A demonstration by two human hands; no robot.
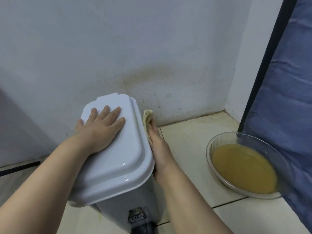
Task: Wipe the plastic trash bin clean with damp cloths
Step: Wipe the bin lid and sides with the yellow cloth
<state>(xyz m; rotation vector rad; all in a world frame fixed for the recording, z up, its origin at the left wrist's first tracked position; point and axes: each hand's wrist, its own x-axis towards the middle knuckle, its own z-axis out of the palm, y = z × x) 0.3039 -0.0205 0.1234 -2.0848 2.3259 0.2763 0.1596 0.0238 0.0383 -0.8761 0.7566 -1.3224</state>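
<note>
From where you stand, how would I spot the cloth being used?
Find the white trash bin standing by the wall. On its right side, the right hand presses a small cloth against the plastic. It is the only soft, folded, pale yellow thing there, unlike the hard glass bowl of liquid farther right.

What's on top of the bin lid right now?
Only the left hand, flat on the lid. The patch beneath the palm is covered; the closed lid hides what's inside.

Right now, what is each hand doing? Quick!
Left hand: open, flat on the lid.
Right hand: open, fingers straight, pressing the cloth against the trash bin.
</note>
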